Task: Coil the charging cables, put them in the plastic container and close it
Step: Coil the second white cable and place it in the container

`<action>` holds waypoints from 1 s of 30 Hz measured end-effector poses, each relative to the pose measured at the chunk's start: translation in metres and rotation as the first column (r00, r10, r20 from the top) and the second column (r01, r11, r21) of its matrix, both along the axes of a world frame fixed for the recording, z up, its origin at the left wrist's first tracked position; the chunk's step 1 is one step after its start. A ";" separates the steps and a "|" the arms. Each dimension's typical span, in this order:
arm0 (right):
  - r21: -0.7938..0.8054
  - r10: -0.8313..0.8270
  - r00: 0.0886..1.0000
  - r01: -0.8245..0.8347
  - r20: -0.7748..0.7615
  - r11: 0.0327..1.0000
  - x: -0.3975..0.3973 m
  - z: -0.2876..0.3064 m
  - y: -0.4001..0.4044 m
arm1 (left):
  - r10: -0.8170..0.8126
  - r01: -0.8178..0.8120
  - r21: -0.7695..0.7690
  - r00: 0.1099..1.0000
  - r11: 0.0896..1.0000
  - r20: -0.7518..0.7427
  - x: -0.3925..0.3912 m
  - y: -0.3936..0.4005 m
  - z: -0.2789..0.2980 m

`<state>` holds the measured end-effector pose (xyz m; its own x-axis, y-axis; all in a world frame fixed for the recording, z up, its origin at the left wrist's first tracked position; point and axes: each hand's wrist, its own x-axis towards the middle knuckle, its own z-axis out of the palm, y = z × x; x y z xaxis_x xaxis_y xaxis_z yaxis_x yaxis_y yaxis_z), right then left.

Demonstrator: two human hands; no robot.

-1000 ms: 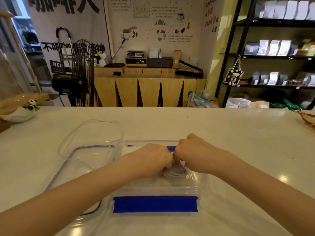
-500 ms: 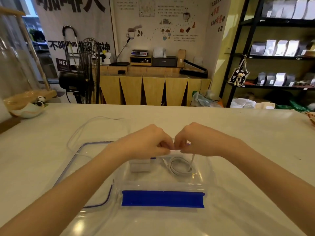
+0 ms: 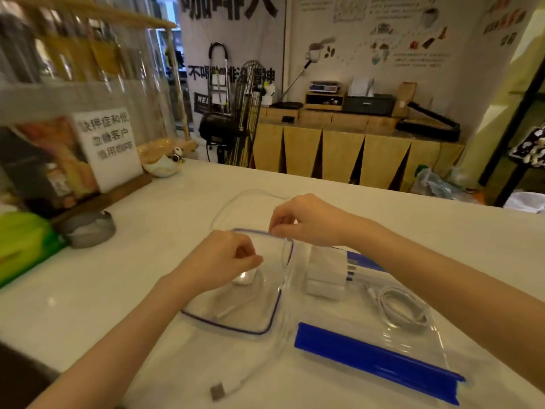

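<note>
A clear plastic container (image 3: pixel 424 343) with blue clips stands on the white table at the right. Inside it lie a coiled white cable (image 3: pixel 404 309) and white charger blocks (image 3: pixel 324 273). Its clear lid (image 3: pixel 236 317), rimmed in blue, lies flat to the left. A loose white cable (image 3: pixel 281 293) loops beyond the lid and runs down to a USB plug (image 3: pixel 217 392) near me. My left hand (image 3: pixel 221 261) hovers over the lid with fingers pinched. My right hand (image 3: pixel 306 222) pinches the loose cable at the lid's far edge. Whether the left fingers actually hold the thin cable is hard to see.
At the left stand a sign on a wooden base (image 3: pixel 107 149), a green packet (image 3: pixel 23 246), a grey round dish (image 3: pixel 88 228) and a small panda bowl (image 3: pixel 163 168). The table's near left edge drops off at the bottom left corner.
Both hands left the coiled cable in the container, moved left over the lid and drew apart, pinching the loose cable. The view swung left.
</note>
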<state>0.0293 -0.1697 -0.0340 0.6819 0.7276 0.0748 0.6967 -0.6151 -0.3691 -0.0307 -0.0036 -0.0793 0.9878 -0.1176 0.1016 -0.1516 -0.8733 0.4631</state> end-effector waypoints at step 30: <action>-0.083 -0.374 0.848 0.371 -0.377 0.925 0.020 -0.015 0.059 | 0.035 -0.067 -0.184 0.984 0.981 -0.172 0.000 -0.007 0.006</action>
<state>0.0492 -0.1109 -0.0493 0.8763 0.4130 -0.2482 0.2225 -0.8037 -0.5518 -0.0303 -0.0103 -0.0734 0.9968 -0.0614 -0.0504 -0.0155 -0.7721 0.6353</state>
